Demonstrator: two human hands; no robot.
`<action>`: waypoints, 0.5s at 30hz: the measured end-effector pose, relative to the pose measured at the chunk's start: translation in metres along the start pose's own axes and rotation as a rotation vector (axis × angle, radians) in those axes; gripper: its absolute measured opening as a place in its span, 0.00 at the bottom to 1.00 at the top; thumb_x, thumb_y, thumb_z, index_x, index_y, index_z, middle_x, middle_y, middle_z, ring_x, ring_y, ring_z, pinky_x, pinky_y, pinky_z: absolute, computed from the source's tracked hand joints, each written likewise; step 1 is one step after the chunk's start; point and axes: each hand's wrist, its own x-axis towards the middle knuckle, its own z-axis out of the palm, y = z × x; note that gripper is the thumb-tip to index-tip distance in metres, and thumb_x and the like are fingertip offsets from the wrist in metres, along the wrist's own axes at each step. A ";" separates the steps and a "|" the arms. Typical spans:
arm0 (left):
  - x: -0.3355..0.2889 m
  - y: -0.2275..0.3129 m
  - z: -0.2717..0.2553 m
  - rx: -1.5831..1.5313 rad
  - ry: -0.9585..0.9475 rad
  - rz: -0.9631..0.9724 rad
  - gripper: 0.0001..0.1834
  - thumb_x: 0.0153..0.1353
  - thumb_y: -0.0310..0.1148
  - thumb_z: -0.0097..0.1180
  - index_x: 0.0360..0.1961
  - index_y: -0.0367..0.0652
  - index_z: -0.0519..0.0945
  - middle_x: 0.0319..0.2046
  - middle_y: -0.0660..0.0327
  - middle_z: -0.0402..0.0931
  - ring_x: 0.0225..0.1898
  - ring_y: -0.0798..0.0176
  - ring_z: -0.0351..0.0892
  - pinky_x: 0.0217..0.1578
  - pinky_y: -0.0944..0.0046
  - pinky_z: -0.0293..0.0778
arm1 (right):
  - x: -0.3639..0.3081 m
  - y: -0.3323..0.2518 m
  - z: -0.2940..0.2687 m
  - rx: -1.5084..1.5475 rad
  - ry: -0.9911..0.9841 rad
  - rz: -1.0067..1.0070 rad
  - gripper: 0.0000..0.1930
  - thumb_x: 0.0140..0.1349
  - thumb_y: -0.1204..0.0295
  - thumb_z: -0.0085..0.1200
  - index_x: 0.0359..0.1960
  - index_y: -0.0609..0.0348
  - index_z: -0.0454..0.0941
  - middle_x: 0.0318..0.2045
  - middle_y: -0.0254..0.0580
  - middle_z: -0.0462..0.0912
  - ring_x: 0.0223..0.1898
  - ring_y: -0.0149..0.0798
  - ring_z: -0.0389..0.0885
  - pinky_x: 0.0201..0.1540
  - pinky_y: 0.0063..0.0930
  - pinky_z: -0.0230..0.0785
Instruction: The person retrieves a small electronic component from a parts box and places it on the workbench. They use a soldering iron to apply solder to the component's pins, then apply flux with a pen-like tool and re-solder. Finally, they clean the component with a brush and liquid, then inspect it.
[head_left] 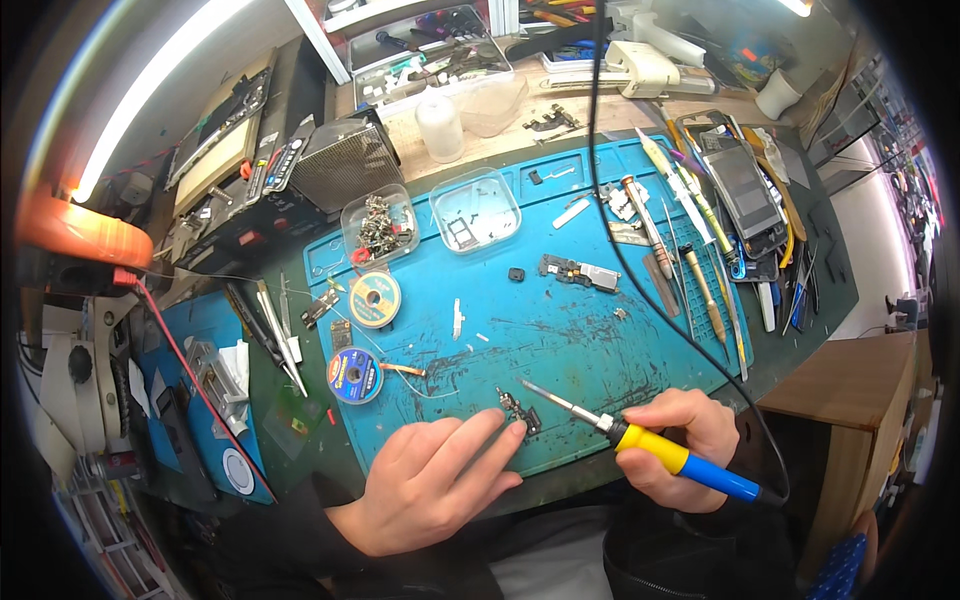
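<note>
My right hand (690, 440) is closed around the yellow and blue handle of a soldering iron (680, 462). The iron's metal tip points up and left, a little above a small dark circuit board (519, 412) and apart from it. That board lies near the front edge of a blue silicone work mat (480, 340). My left hand (430, 480) reaches in from the left with its fingers stretched out, and its fingertips rest at the board's edge. The thumb of the left hand is hidden.
Two solder wire spools (355, 375) stand left of the board. Behind them are a tub of small metal parts (380, 225) and a clear tub (475, 210). A phone part (580, 272) lies mid-mat. Tools (700, 295) line the right side. The iron's black cable (640, 290) crosses the view.
</note>
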 end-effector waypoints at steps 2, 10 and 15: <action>0.000 0.000 -0.001 -0.017 -0.019 -0.018 0.27 0.61 0.41 0.72 0.61 0.44 0.87 0.60 0.60 0.81 0.47 0.62 0.80 0.43 0.62 0.72 | 0.002 -0.001 -0.002 -0.069 -0.043 -0.039 0.16 0.59 0.65 0.78 0.43 0.61 0.88 0.27 0.40 0.90 0.23 0.36 0.88 0.26 0.26 0.76; -0.002 -0.001 -0.004 -0.015 -0.064 -0.008 0.29 0.60 0.40 0.71 0.62 0.41 0.86 0.61 0.62 0.81 0.49 0.64 0.77 0.47 0.62 0.70 | -0.004 0.005 0.005 0.006 0.093 -0.049 0.11 0.65 0.66 0.71 0.40 0.62 0.89 0.24 0.39 0.89 0.21 0.36 0.86 0.25 0.26 0.76; -0.002 -0.003 -0.003 -0.004 -0.081 0.011 0.29 0.59 0.40 0.71 0.61 0.40 0.87 0.63 0.63 0.80 0.51 0.65 0.75 0.47 0.63 0.70 | 0.000 0.002 0.008 -0.018 0.091 -0.044 0.10 0.65 0.66 0.70 0.39 0.60 0.90 0.23 0.37 0.89 0.19 0.35 0.85 0.24 0.25 0.75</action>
